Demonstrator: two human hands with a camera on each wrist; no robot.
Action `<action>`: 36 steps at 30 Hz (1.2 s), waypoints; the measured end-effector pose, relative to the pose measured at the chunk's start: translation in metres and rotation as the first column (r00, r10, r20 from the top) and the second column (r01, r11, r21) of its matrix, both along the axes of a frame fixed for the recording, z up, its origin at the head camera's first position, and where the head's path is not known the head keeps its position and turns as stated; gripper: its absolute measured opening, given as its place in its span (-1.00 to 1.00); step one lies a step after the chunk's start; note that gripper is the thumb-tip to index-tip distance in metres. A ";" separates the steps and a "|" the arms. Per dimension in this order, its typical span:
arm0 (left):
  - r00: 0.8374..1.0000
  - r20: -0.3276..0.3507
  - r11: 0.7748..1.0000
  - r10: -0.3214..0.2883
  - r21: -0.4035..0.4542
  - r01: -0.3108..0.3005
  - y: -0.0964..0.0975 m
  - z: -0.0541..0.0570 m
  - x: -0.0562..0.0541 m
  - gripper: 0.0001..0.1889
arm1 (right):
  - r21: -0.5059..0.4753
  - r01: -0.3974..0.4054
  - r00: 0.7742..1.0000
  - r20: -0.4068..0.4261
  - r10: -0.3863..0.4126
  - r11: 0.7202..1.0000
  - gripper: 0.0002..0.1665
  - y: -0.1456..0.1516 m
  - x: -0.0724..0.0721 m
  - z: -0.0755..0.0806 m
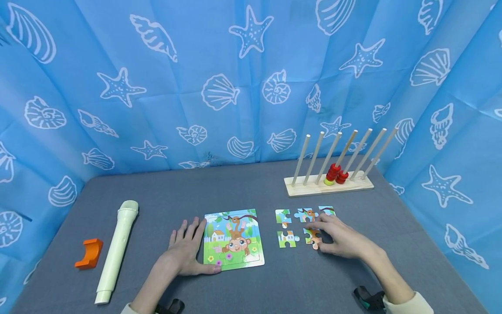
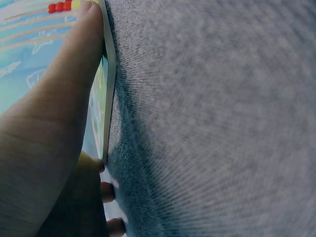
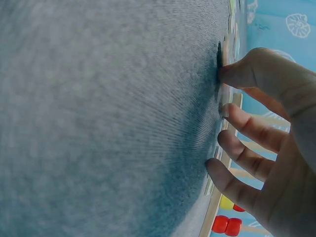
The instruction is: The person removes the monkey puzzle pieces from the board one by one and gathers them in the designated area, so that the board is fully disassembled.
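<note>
A square monkey puzzle point(image 1: 234, 240) lies flat, with visible seams between its pieces. My left hand point(image 1: 184, 253) rests spread at its left side, thumb along the near edge; in the left wrist view the thumb point(image 2: 74, 74) lies against the board's edge point(image 2: 109, 98). To the right, my right hand point(image 1: 345, 237) pinches a loose puzzle piece point(image 1: 312, 237) between thumb and forefinger, low at the table. Other loose pieces lie around it: a house piece point(image 1: 287, 239), a green-and-blue piece point(image 1: 281, 216), a monkey piece point(image 1: 306, 214) and a branch piece point(image 1: 327, 209), partly covered by the fingers.
Behind the right hand stands a wooden peg rack point(image 1: 329, 187) with upright rods and several red and yellow beads. A pale green microphone-shaped tube point(image 1: 117, 253) and an orange arch block point(image 1: 89, 254) lie at the left. A blue shell-print curtain point(image 1: 251, 87) encloses the grey table point(image 1: 176, 187).
</note>
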State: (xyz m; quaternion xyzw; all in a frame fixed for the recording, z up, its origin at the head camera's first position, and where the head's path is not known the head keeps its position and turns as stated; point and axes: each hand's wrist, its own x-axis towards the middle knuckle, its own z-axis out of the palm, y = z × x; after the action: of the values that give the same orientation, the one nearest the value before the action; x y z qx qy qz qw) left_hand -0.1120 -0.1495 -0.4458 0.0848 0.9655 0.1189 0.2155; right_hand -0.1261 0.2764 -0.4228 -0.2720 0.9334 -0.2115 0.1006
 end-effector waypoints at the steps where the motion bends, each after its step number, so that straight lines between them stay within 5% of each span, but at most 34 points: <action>1: 1.000 0.001 1.000 0.000 0.000 0.000 0.000 0.000 0.000 0.48 | 0.000 0.005 1.000 -0.001 -0.005 1.000 -0.47 0.000 0.000 0.000; 9: 1.000 0.001 1.000 0.007 0.016 -0.007 -0.001 -0.004 -0.001 0.49 | 0.018 0.010 1.000 0.005 -0.010 1.000 -0.35 -0.001 0.003 -0.001; 28: 1.000 0.005 1.000 0.010 0.022 -0.010 -0.002 -0.004 0.000 0.49 | 0.065 0.035 0.998 -0.060 -0.031 0.997 -0.46 -0.017 0.003 0.000; 36: 1.000 -0.001 1.000 0.004 0.002 -0.004 0.000 -0.002 0.000 0.47 | -0.041 -0.018 0.996 -0.093 0.014 0.999 -0.53 -0.044 0.002 0.006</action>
State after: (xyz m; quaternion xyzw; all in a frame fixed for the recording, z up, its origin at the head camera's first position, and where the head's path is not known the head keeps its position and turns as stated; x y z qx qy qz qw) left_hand -0.1117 -0.1499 -0.4474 0.0832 0.9656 0.1204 0.2148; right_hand -0.1239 0.2328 -0.4166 -0.2910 0.9303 -0.2170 0.0530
